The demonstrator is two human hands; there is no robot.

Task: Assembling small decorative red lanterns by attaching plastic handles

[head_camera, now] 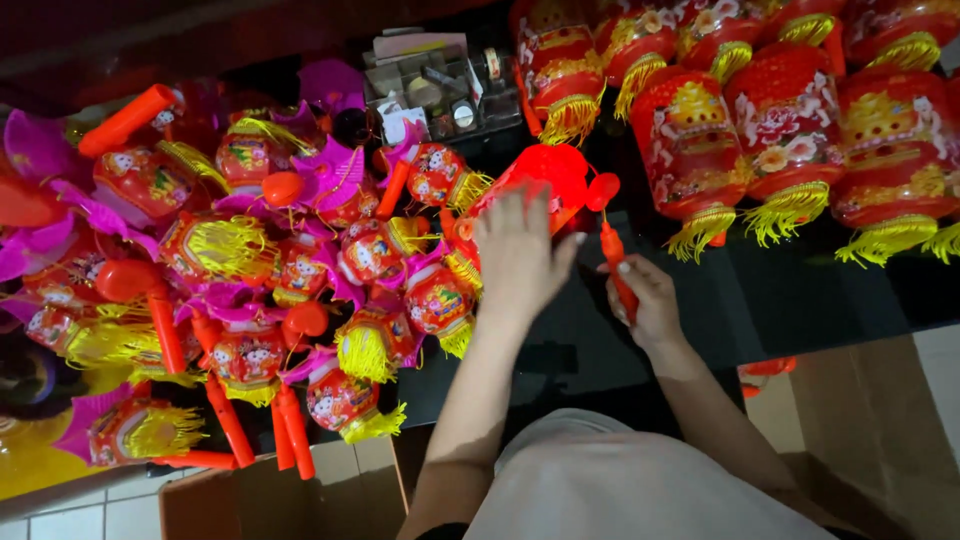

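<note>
My left hand (520,255) lies over a small red lantern (545,175) with a round plastic top, gripping its body above the dark tabletop (790,295). My right hand (648,300) is closed around the lantern's orange-red stick handle (612,250), which hangs from the lantern by a short link. Both hands meet near the middle of the view, right of a big heap of similar toy lanterns (300,270).
The heap on the left mixes red lanterns with yellow tassels, pink fans and orange stick handles (230,420). Larger red lanterns with gold tassels (790,130) hang in a row at the upper right. A small organiser box of odds and ends (440,85) stands at the back.
</note>
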